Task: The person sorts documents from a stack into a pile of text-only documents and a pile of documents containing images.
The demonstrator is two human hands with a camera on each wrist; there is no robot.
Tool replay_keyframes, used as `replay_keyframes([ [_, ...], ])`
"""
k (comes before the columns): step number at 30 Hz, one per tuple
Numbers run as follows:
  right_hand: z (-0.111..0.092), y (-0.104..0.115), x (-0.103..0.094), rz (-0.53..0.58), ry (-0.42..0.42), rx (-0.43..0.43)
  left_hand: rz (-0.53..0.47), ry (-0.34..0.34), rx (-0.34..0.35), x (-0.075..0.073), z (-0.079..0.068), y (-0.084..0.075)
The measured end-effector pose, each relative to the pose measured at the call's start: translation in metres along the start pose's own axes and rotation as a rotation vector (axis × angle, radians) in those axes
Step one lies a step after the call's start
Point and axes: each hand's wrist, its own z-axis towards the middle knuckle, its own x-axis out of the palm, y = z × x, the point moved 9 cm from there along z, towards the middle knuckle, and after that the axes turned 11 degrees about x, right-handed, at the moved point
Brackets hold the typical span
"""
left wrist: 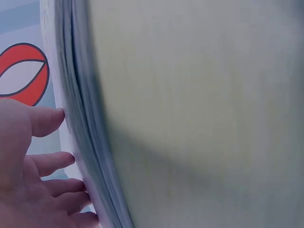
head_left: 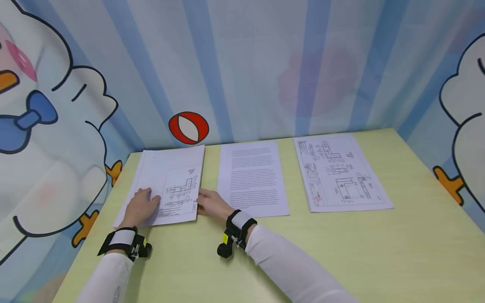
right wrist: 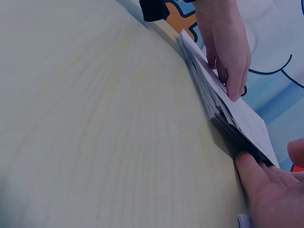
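Observation:
A thick stack of printed sheets (head_left: 166,168) lies at the table's left side, its top sheet showing a technical drawing. My left hand (head_left: 141,206) rests on its near left part, thumb and fingers spread; in the left wrist view, the left fingertips (left wrist: 71,156) meet the top sheet near the stack's layered edge (left wrist: 90,118). At the right edge my right hand (head_left: 214,204) touches the stack. The right wrist view shows right-hand fingers (right wrist: 256,175) reaching along the underside of the stack's corner, the thumb standing apart from them.
A sheet of printed text (head_left: 251,176) lies in the middle, close to my right hand. Farther right is another stack with technical drawings (head_left: 341,172). The pale yellow table (head_left: 417,235) backs onto a striped blue curtain (head_left: 250,67) with cartoon figures.

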Motion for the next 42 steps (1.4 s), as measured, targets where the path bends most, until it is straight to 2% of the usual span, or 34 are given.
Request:
replay_keyframes([
  [7,0.004,-0.002,-0.004,0.051,-0.042,0.014,-0.030,-0.013,-0.006,-0.001,-0.004,-0.007],
  [16,0.001,0.004,-0.015,-0.082,-0.147,-0.039,-0.076,-0.088,0.020,-0.002,-0.003,-0.019],
  [26,-0.004,0.006,-0.030,-0.086,-0.264,-0.045,-0.122,-0.141,0.039,-0.001,-0.003,-0.025],
  [36,-0.023,0.013,-0.055,0.079,-0.207,-0.051,-0.187,-0.095,0.031,0.001,0.002,-0.036],
  [40,-0.031,0.021,-0.066,0.124,-0.170,-0.077,-0.282,-0.091,-0.010,0.002,0.003,-0.042],
  [42,-0.036,0.024,-0.072,0.145,-0.153,-0.087,-0.362,-0.104,-0.042,0.004,0.005,-0.044],
])
